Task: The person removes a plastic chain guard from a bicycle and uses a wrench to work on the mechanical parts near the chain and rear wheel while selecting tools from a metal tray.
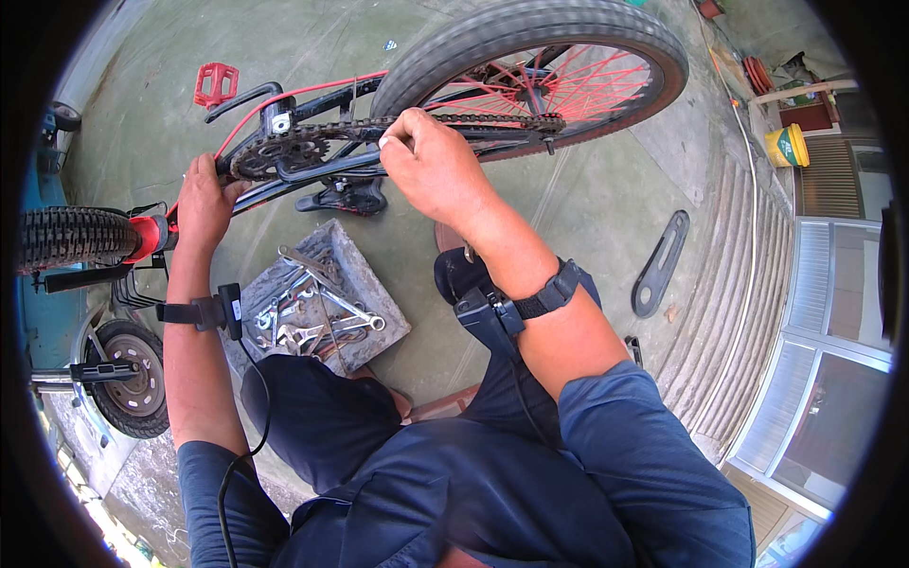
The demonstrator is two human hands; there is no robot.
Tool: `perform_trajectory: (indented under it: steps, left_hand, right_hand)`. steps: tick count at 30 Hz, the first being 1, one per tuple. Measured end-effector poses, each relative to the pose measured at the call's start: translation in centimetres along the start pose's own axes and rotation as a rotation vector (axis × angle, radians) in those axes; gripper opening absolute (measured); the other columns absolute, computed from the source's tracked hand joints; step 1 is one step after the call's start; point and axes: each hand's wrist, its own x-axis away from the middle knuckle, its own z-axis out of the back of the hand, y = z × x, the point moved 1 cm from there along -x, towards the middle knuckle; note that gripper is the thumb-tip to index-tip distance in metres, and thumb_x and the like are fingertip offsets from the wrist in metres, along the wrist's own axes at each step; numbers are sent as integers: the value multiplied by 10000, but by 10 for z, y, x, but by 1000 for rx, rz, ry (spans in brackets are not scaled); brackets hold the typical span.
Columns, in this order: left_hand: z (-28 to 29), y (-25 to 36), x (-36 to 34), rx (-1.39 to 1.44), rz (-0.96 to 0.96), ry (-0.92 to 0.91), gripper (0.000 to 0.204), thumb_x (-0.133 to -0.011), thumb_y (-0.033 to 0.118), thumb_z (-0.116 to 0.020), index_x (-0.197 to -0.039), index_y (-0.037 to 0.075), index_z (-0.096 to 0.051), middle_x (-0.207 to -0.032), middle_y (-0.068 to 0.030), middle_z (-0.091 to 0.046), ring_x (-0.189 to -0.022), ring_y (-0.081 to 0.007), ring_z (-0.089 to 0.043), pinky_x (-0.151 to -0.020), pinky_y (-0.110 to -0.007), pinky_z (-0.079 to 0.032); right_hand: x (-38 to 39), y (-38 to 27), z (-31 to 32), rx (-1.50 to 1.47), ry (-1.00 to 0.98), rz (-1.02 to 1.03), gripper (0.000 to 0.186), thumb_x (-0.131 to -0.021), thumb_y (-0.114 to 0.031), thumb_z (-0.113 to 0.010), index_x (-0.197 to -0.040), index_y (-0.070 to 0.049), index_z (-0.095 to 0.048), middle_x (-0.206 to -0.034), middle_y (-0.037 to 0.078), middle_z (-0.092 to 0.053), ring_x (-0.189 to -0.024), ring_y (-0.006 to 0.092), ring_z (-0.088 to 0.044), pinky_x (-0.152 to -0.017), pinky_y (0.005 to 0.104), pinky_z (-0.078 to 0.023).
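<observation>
A black and red bicycle stands upside down, its saddle (346,197) near the floor. My right hand (431,166) is closed in a pinch on the bicycle chain (473,119), just behind the chainring (284,154); the fingertips are partly hidden. My left hand (204,204) is wrapped round the black frame tube at the front of the chainring, its thumb on the near side. A crank arm with a red pedal (217,85) sticks out on the far side. The spoked rear wheel (540,80) is at the upper right, the knobby front wheel (76,239) at the left.
A grey tray (390,322) of several wrenches lies between the bicycle and my knees. On the floor to the right is a loose dark chain guard (660,263). Ridged steps (734,284) and a yellow bucket (788,147) are farther right. Another vehicle's wheel (128,379) stands at left.
</observation>
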Motion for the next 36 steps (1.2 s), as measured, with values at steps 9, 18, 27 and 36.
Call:
perform_trajectory:
  steps: [9,18,27,36]
  left_hand:
    - [0,-1,0,-4,-8,3,442,-746,208,-786,-992,-16,-494,-1026,-223,-579,-978,-426,-565,-830,-476,-460]
    - [-2,-2,0,4,10,-18,460,-749,175,-776,-1058,-22,-498,-1046,-234,-572,-1010,-430,-557,-853,-467,-453]
    - [-4,-9,1,61,-14,-16,552,-783,127,-754,-1235,-18,-471,-1142,-247,-558,-1094,-429,-541,-917,-454,-448]
    - [5,7,57,92,62,150,712,-824,124,-726,-1434,27,-370,-1382,-239,-456,-1252,-399,-489,-1043,-430,-415]
  right_hand:
    - [-1,-1,1,9,-18,-24,180,-864,-196,-556,-872,-21,-600,-872,196,-669,-860,404,-636,-767,461,-504]
    - [0,0,0,8,-20,-6,196,-862,-200,-560,-899,-15,-615,-893,205,-676,-881,403,-641,-788,463,-507]
    - [7,4,6,-133,-13,-117,332,-844,-287,-676,-988,6,-617,-718,150,-636,-677,295,-633,-664,391,-496]
    - [37,-8,5,-121,-54,-101,406,-849,-316,-684,-1064,21,-612,-724,152,-647,-690,291,-642,-674,394,-504]
